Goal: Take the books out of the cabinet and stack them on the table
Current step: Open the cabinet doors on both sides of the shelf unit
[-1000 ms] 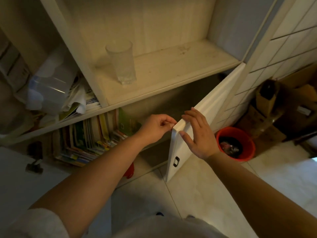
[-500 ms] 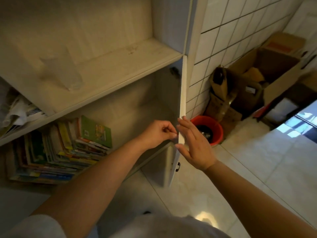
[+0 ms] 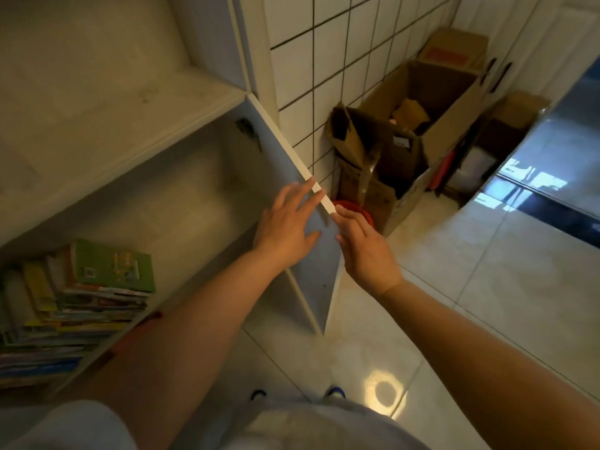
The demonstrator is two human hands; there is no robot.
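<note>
A pile of books (image 3: 74, 306) with a green-covered one on top lies at the left end of the lower cabinet compartment (image 3: 181, 203). The white cabinet door (image 3: 319, 264) stands swung wide, edge toward me. My left hand (image 3: 287, 224) lies flat with spread fingers on the door's inner face. Just past the door's edge, my right hand (image 3: 365, 248) has its fingers loosely apart, the fingertips touching the outer side near the top corner. Neither hand holds a book.
An upper shelf (image 3: 136, 105) runs above the compartment. Open cardboard boxes (image 3: 418, 125) stand against the tiled wall to the right, with a red bucket (image 3: 355, 211) partly hidden behind the door. Pale floor tiles (image 3: 470, 287) spread to the right and toward me.
The door has swung further outward to the right. My left hand went from pinching the door's top edge to lying flat on its inner face. The view has turned right.
</note>
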